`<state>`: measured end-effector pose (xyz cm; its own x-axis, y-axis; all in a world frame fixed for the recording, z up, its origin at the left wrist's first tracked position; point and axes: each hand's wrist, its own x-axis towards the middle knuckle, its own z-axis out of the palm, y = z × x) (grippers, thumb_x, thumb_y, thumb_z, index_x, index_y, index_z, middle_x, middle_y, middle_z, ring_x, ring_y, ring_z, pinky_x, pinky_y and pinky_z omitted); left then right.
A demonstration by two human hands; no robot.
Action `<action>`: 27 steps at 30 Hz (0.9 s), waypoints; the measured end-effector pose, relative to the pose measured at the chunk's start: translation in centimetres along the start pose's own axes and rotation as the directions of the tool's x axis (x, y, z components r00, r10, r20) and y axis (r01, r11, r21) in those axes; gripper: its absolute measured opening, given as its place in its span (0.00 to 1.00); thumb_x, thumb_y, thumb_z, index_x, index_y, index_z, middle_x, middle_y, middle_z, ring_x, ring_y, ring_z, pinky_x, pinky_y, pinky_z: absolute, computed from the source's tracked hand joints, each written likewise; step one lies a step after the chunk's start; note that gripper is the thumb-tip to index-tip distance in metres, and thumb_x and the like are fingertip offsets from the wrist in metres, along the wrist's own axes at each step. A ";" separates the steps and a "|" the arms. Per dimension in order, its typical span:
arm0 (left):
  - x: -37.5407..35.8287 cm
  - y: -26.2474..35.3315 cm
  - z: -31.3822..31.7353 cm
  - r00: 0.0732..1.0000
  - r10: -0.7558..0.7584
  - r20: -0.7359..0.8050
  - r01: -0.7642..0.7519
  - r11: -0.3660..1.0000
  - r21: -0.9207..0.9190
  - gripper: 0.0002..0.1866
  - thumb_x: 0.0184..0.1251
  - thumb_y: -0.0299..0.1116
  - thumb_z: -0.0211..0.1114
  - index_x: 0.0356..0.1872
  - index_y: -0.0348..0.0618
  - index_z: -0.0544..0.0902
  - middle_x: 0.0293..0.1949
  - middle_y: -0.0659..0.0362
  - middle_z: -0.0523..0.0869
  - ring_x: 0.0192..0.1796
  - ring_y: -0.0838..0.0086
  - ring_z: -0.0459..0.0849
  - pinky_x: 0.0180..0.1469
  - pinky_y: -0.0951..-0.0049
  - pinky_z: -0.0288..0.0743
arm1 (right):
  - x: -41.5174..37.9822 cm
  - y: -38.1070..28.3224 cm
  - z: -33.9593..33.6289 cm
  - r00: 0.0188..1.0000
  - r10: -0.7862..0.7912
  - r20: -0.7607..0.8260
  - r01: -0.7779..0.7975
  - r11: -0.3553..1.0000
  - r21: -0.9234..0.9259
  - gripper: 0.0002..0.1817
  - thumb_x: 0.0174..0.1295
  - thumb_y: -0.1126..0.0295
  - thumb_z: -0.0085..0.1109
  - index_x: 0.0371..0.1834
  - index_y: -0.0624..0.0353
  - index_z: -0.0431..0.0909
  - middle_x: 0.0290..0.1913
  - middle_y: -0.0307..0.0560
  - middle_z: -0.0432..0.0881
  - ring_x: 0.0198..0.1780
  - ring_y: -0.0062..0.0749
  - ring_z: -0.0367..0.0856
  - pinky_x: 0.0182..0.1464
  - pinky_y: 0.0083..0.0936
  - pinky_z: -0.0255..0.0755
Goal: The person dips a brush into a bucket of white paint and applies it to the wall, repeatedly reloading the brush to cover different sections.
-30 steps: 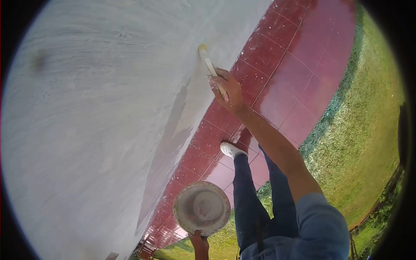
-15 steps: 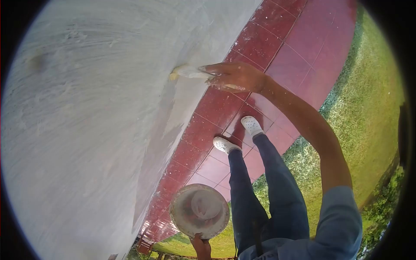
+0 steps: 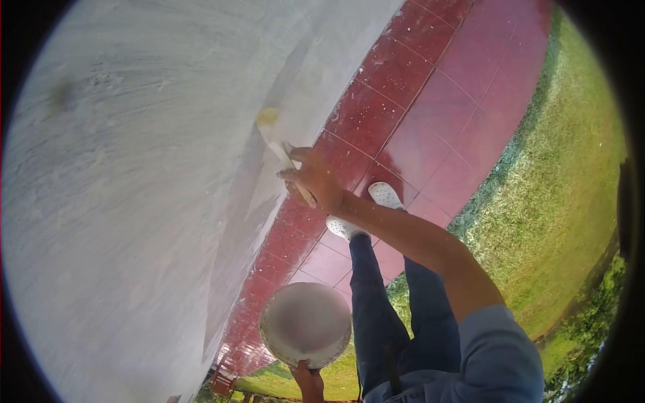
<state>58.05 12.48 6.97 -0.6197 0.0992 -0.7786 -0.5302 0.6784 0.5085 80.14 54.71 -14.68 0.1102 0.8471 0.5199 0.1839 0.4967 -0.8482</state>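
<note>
My right hand point(image 3: 314, 180) is closed around the handle of a paintbrush point(image 3: 279, 151) whose yellowish bristles touch or nearly touch the pale wall point(image 3: 148, 201). White smears mark the fingers. Low in the view, my left hand point(image 3: 308, 381) grips the near rim of a round bowl point(image 3: 306, 326) with pale liquid inside. A darker, wet-looking band runs along the wall beside the brush.
Red tiles point(image 3: 366, 111) spotted with white run along the wall's foot, beside a paler tiled path point(image 3: 430, 134). Grass point(image 3: 524, 221) lies to the right. My white shoes point(image 3: 385, 195) stand on the tiles.
My right hand has moved down and left, and the brush now points upward instead of leftward. The bowl has shifted slightly left and up, still in my left hand.
</note>
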 end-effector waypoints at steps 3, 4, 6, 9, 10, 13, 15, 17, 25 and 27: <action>0.0 0.2 0.4 1.000 0.006 0.006 -0.006 1.000 0.026 0.40 0.53 0.20 0.58 0.72 0.44 0.59 0.65 0.50 0.70 0.64 0.54 0.73 0.63 0.49 0.75 | -4.9 -3.0 2.4 0.758 -0.304 0.577 0.186 0.949 0.255 0.11 0.60 0.71 0.65 0.46 0.52 0.82 0.62 0.53 0.76 0.66 0.43 0.74 0.62 0.34 0.78; -0.1 0.3 0.3 1.000 0.017 0.000 -0.017 0.999 0.037 0.40 0.53 0.20 0.58 0.73 0.44 0.58 0.65 0.50 0.70 0.64 0.54 0.74 0.62 0.49 0.76 | -4.9 -2.7 2.3 0.765 -0.298 0.571 0.180 0.950 0.255 0.11 0.60 0.71 0.65 0.46 0.52 0.82 0.62 0.53 0.76 0.66 0.43 0.74 0.62 0.34 0.78; -0.4 0.1 0.1 1.000 0.024 -0.016 -0.023 0.999 0.037 0.40 0.53 0.20 0.58 0.73 0.44 0.58 0.65 0.50 0.70 0.64 0.53 0.74 0.62 0.49 0.76 | -3.1 -0.4 0.7 0.704 -0.337 0.625 0.261 0.942 0.213 0.12 0.60 0.70 0.65 0.47 0.51 0.81 0.60 0.49 0.77 0.65 0.42 0.75 0.60 0.32 0.79; -1.1 0.1 0.0 0.999 0.024 -0.027 -0.023 0.999 0.037 0.40 0.53 0.20 0.58 0.72 0.44 0.59 0.65 0.50 0.70 0.64 0.53 0.74 0.60 0.49 0.77 | 7.1 3.9 -7.5 0.734 -0.331 0.593 0.365 0.929 0.067 0.14 0.56 0.70 0.68 0.46 0.51 0.82 0.57 0.46 0.79 0.59 0.39 0.79 0.54 0.32 0.82; -1.0 -0.1 0.2 0.999 0.025 -0.021 -0.024 0.999 0.041 0.40 0.53 0.20 0.57 0.72 0.43 0.59 0.65 0.50 0.70 0.63 0.54 0.74 0.60 0.49 0.78 | 9.1 4.9 -10.2 0.740 -0.344 0.578 0.406 0.913 0.023 0.15 0.54 0.71 0.70 0.46 0.52 0.83 0.56 0.45 0.79 0.55 0.38 0.82 0.50 0.32 0.84; -0.1 -0.6 -0.3 0.999 -0.023 -0.045 0.024 0.999 0.028 0.39 0.53 0.20 0.57 0.72 0.44 0.60 0.64 0.51 0.70 0.63 0.54 0.74 0.59 0.50 0.78 | 13.7 8.6 -17.9 0.851 -0.218 0.478 0.366 0.899 -0.241 0.15 0.55 0.74 0.69 0.48 0.53 0.84 0.58 0.48 0.80 0.43 0.39 0.86 0.42 0.30 0.83; 1.0 -1.5 -1.3 0.999 -0.042 -0.020 0.043 0.999 0.019 0.39 0.53 0.20 0.58 0.72 0.44 0.60 0.64 0.51 0.70 0.63 0.54 0.74 0.59 0.50 0.78 | 16.0 11.2 -22.0 0.969 -0.107 0.222 0.196 0.880 -0.432 0.14 0.58 0.80 0.64 0.48 0.60 0.83 0.55 0.49 0.81 0.48 0.39 0.85 0.48 0.27 0.80; 1.3 -2.0 -1.4 0.999 -0.044 0.008 0.044 0.999 0.022 0.39 0.53 0.20 0.58 0.71 0.44 0.60 0.65 0.51 0.70 0.63 0.54 0.74 0.59 0.50 0.78 | 18.9 11.7 -22.8 0.938 -0.323 -0.125 0.227 0.846 -0.482 0.10 0.64 0.76 0.57 0.48 0.63 0.81 0.37 0.46 0.81 0.38 0.30 0.80 0.45 0.26 0.74; 1.0 -2.0 -1.1 0.999 -0.048 -0.016 0.049 0.999 0.020 0.38 0.55 0.21 0.57 0.72 0.45 0.60 0.65 0.50 0.70 0.63 0.53 0.74 0.59 0.50 0.78 | 3.7 0.5 -2.4 0.997 -0.073 0.016 0.074 0.987 -0.140 0.10 0.54 0.76 0.66 0.40 0.58 0.85 0.49 0.57 0.81 0.52 0.50 0.82 0.54 0.40 0.76; 0.3 -1.5 0.7 1.000 -0.027 -0.008 0.027 0.999 0.025 0.38 0.55 0.21 0.57 0.72 0.45 0.60 0.65 0.50 0.70 0.63 0.53 0.74 0.59 0.50 0.78 | -2.3 -2.4 1.1 0.848 -0.279 0.450 0.256 0.960 0.113 0.09 0.60 0.68 0.62 0.43 0.55 0.83 0.50 0.51 0.80 0.57 0.48 0.80 0.58 0.35 0.78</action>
<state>59.03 12.00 5.70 -0.6100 0.0749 -0.7888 -0.5322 0.6989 0.4779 78.40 51.80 -13.96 -0.3971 0.6650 0.6325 0.0948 0.7152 -0.6925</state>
